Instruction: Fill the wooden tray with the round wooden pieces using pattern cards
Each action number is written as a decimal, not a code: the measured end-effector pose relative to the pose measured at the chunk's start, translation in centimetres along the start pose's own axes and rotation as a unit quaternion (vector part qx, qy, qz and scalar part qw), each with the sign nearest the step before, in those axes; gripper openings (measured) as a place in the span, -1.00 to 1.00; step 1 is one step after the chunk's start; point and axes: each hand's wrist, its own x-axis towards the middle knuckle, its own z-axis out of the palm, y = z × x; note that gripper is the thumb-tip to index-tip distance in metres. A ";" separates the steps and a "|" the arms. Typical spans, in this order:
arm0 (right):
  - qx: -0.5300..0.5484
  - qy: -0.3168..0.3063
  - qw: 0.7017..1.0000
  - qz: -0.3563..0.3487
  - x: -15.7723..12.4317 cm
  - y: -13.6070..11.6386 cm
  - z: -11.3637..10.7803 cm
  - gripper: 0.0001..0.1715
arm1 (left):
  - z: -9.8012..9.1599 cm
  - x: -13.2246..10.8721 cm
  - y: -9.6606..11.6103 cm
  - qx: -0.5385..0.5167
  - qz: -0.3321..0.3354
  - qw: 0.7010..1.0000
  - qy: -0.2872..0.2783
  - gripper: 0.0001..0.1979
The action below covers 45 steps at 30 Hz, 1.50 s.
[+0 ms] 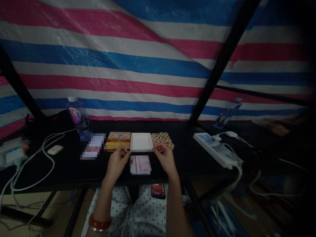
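A shallow white box tray (pixel 141 142) lies on the black table between my hands. At its near left corner, my left hand (pixel 118 162) is closed in a pinch, thumb and finger on the edge. My right hand (pixel 166 158) pinches the near right corner in the same way. Left of the tray is a brown and yellow printed Chinese chess box lid (pixel 119 140), partly behind my left fingers. Several round wooden chess pieces (pixel 163 138) sit in rows to the right, some hidden by my right hand. A folded white sheet with red lines (pixel 140 164) lies in front of the tray.
A water bottle (pixel 79 118) and a pale earphone case (pixel 55 149) are on the left, with white cables. On the right lie a power strip (pixel 214 148) and another bottle (pixel 227 113). A phone (pixel 158 191) rests on my lap. Another person's hand (pixel 280 127) is far right, blurred.
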 end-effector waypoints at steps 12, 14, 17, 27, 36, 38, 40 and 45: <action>0.142 0.066 0.987 0.047 0.3 -0.5 -0.2 -0.61 | -1.2 0.4 0.4 -0.216 -0.069 0.973 0.052 -0.54; 0.135 0.070 0.987 0.046 0.2 -0.6 -0.3 -0.59 | -1.4 0.4 0.4 -0.230 -0.074 0.969 0.053 -0.54; 0.129 0.078 0.988 0.043 0.2 -0.6 -0.3 -0.57 | -1.5 0.5 0.3 -0.242 -0.073 0.966 0.057 -0.54; 0.162 0.077 0.982 0.051 0.2 -0.6 -0.4 -0.54 | -1.4 0.9 0.3 -0.194 -0.060 0.978 0.053 -0.64; 0.125 0.080 0.988 0.050 0.2 -0.5 -0.4 -0.46 | -1.3 0.8 0.1 -0.188 -0.056 0.979 0.048 -0.61; 0.125 0.077 0.988 0.053 0.2 -0.5 -0.5 -0.45 | -1.4 0.7 0.2 -0.174 -0.053 0.982 0.048 -0.58; 0.123 0.077 0.988 0.055 0.2 -0.5 -0.5 -0.44 | -1.4 0.7 0.2 -0.158 -0.048 0.985 0.049 -0.55; 0.125 0.079 0.988 0.054 0.1 -0.5 -0.5 -0.40 | -1.4 0.6 0.2 -0.129 -0.048 0.990 0.040 -0.48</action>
